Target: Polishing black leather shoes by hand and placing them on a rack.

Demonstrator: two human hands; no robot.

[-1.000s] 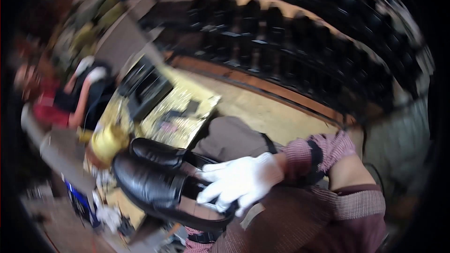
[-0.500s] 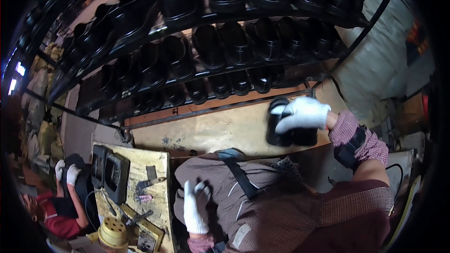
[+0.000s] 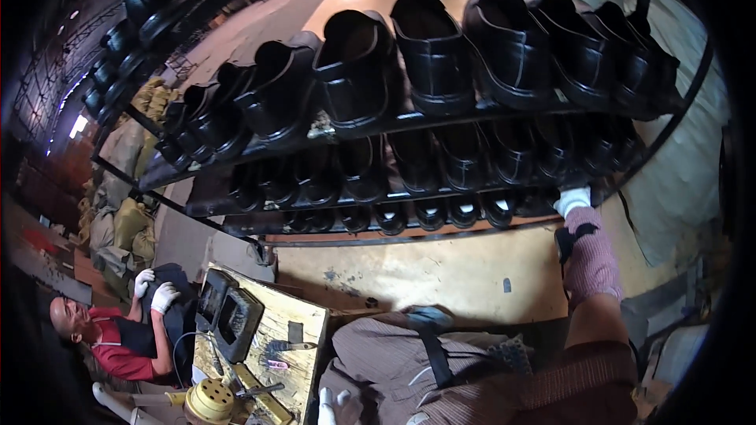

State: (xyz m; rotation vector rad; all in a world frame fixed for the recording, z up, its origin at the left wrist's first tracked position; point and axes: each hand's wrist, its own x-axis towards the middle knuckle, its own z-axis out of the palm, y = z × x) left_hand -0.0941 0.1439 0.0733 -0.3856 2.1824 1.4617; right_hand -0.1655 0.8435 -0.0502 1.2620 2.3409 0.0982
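My right hand (image 3: 573, 201), in a white glove, reaches to the right end of the lowest rack shelf. Its fingers are hidden in the dark beneath the middle shelf, so what they hold or touch does not show. My left hand (image 3: 339, 408), also white-gloved, rests by my lap at the lower edge, partly cut off. Its fingers look apart, with nothing visible in them. Black leather shoes (image 3: 431, 51) stand in rows on the metal rack (image 3: 378, 127), heels toward me. More black shoes (image 3: 431, 215) line the lowest shelf, left of my right hand.
At my left, a worn yellow workbench (image 3: 303, 315) carries black moulds (image 3: 238, 323), a brush (image 3: 290, 345), a hammer (image 3: 264, 389) and a yellow perforated cup-shaped part (image 3: 209, 401). A co-worker (image 3: 130, 338) in red sits beyond it. Sacks (image 3: 130, 228) are piled at the left.
My right hand has moved forward from above the pale board to the lowest shelf; the black shoes it held no longer show on the board. The view has tilted up; my left hand sits lower.
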